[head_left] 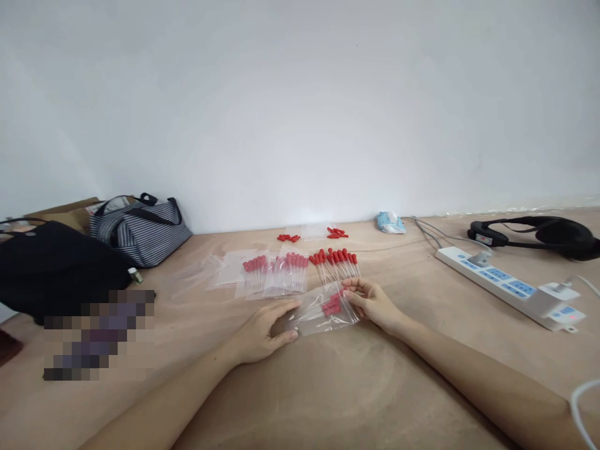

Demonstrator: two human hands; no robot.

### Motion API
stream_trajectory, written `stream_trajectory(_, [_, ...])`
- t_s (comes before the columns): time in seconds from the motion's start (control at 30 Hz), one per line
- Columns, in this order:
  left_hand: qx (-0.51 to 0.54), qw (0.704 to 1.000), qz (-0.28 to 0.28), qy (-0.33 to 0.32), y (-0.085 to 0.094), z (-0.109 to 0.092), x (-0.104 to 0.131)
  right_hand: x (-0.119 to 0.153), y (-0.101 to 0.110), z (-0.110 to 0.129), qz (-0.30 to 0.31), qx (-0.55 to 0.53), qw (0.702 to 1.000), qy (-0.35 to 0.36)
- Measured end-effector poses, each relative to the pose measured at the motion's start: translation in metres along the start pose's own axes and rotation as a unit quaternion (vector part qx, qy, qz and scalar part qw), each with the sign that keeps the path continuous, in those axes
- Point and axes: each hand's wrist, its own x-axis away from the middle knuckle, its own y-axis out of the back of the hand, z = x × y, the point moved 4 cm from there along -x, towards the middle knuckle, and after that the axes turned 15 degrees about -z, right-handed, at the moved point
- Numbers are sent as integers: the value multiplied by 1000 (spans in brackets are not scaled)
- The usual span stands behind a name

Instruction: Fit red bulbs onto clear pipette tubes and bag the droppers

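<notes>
A clear plastic bag (312,320) with several red-capped droppers inside lies between my hands near the middle of the table. My left hand (267,330) is at its left edge, thumb and fingers apart around the edge. My right hand (372,303) pinches the bag's right side, close to the red bulbs (332,304). Just behind are loose red-bulbed droppers (338,257) in a row. Left of them are filled bags of droppers (287,269) and several flat, clear bags (229,270).
More red bulbs (288,238) and thin tubes lie near the wall. A tissue pack (390,222), a power strip (501,282) with cables and a black headset (562,234) are at right. A striped bag (143,231), black bag (56,265) and small bottle (135,275) sit left.
</notes>
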Motion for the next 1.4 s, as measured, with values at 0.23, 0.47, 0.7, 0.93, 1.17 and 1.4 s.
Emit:
stream_trajectory(0.23, [-1,1000,-3,-12,0,0,-1,-11,-8,-8,18,38,999,-2])
stream_trajectory(0.47, [-6,1000,-7,-13,0,0,-1,-13,-13,-11,15,78,996,32])
stream_trajectory(0.7, [18,999,12,-41,-3,-2,-2,-51,26,-2,-170,204,959,102])
stream_trajectory(0.93, [24,999,12,-36,-4,0,-2,-115,51,2,-253,259,930,61])
stream_trajectory(1.17, [38,999,1,-33,-2,-3,-2,-139,42,1,-239,241,941,0])
stream_trajectory(1.4, [32,999,5,-32,-2,-3,-2,-118,64,-1,-248,97,964,-18])
